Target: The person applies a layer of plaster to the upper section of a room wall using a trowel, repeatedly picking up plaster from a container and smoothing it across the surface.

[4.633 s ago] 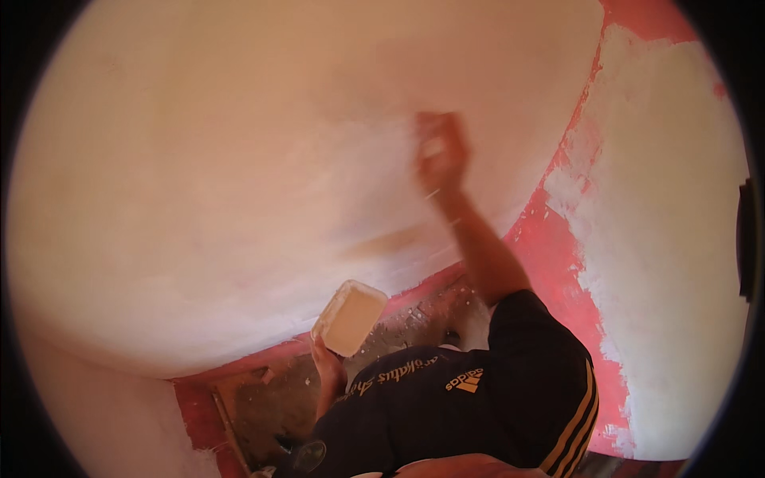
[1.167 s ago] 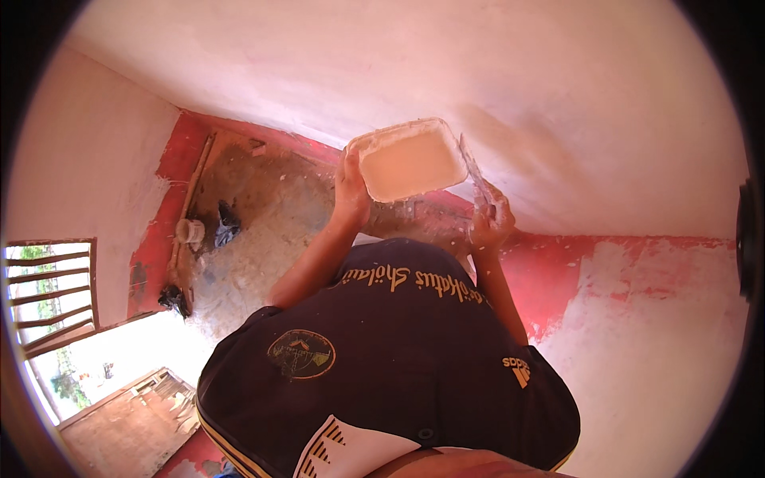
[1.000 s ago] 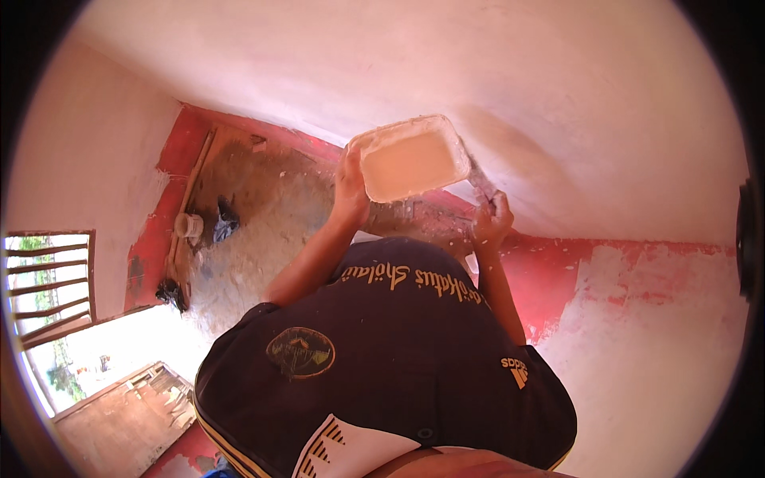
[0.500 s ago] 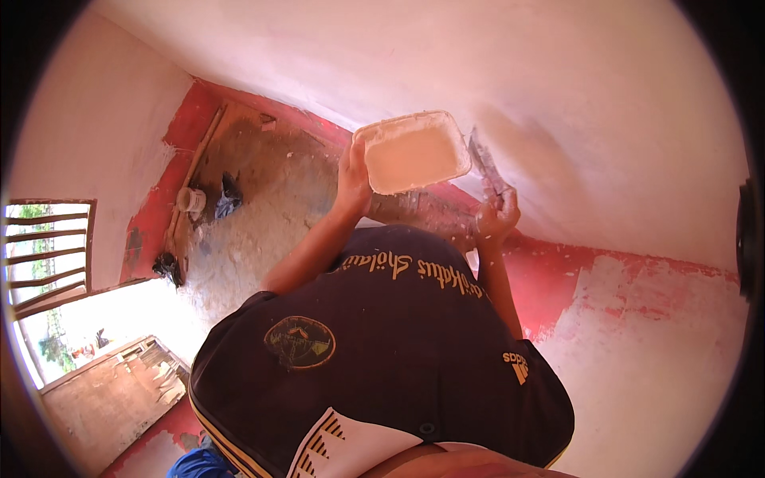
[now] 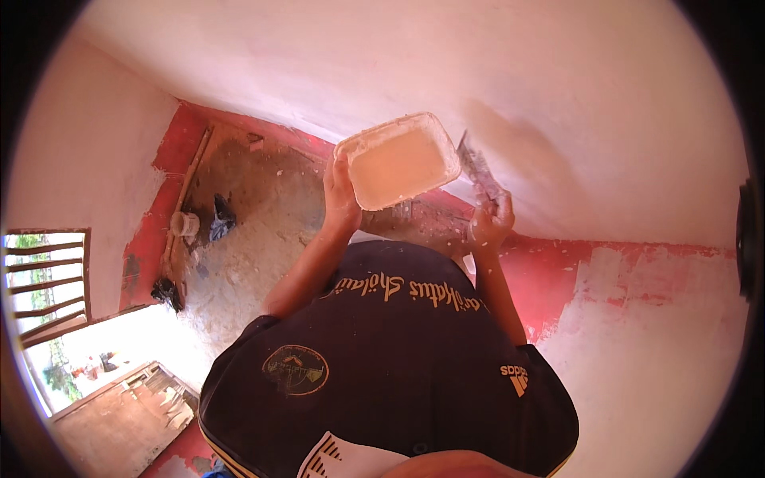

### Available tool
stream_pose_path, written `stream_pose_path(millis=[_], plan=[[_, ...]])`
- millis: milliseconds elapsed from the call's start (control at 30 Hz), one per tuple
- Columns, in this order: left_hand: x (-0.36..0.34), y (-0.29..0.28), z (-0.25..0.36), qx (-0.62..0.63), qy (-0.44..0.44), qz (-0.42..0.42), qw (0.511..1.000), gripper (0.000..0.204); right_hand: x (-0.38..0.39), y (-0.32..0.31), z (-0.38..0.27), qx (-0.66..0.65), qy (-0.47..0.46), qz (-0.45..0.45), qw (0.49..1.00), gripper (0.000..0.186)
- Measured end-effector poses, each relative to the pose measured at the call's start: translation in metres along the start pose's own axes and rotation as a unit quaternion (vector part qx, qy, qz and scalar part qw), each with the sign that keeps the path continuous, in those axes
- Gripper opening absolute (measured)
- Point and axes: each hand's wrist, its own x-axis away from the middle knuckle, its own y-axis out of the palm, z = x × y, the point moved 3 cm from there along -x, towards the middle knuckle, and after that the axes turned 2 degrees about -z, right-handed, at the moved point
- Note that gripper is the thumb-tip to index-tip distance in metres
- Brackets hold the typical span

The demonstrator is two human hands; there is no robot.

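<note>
My left hand (image 5: 341,199) grips the left rim of a shallow rectangular tub (image 5: 446,185), thumb over its edge. Pale, smooth paint (image 5: 398,169) fills its bottom, and the inner walls are smeared. My right hand (image 5: 491,223) is closed round a paint-caked paintbrush (image 5: 480,173), its thin dark tip pointing up beside the tub's right side. White paint spots the right hand. Behind the brush rises a pale wall (image 5: 606,103), apparently close, with a shadow on it.
A red band (image 5: 534,271) runs along the wall's base, partly covered in white. Left on the stained floor (image 5: 263,207) are a small white bucket (image 5: 186,225) and dark plastic bags (image 5: 221,217). Farther left are a barred window (image 5: 48,271) and a worn wooden panel (image 5: 119,422).
The tub has shifted slightly left and tilted a little, its right side higher. My right hand and the brush have moved slightly left and down. Both hands keep their grip.
</note>
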Motion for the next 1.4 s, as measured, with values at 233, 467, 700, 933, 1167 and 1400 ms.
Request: stream_pose_path(millis=[233, 467, 700, 933, 1167, 1400], plan=[[-0.023, -0.012, -0.015, 0.019, 0.006, 0.006, 1.000, 0.042, -0.016, 0.036, -0.049, -0.219, -0.077, 0.003, 0.973, 0.015], [-0.027, -0.030, 0.004, 0.060, 0.006, 0.009, 0.998, 0.040, -0.015, 0.045, -0.035, -0.066, -0.024, -0.037, 0.997, 0.015], [-0.012, -0.045, -0.006, 0.069, -0.035, 0.019, 0.997, 0.041, 0.009, 0.050, -0.053, -0.076, -0.023, -0.041, 0.996, 0.012], [-0.008, -0.052, -0.010, 0.055, -0.030, 0.011, 0.998, 0.042, 0.006, 0.042, -0.021, -0.003, 0.018, -0.082, 0.996, 0.003], [-0.021, -0.039, -0.022, 0.079, -0.019, 0.018, 0.997, 0.044, -0.025, 0.031, -0.049, 0.039, -0.100, -0.110, 0.988, 0.014], [-0.025, -0.043, -0.016, 0.159, -0.022, -0.004, 0.987, 0.047, -0.043, 0.009, -0.081, 0.139, -0.154, -0.023, 0.978, 0.029]])
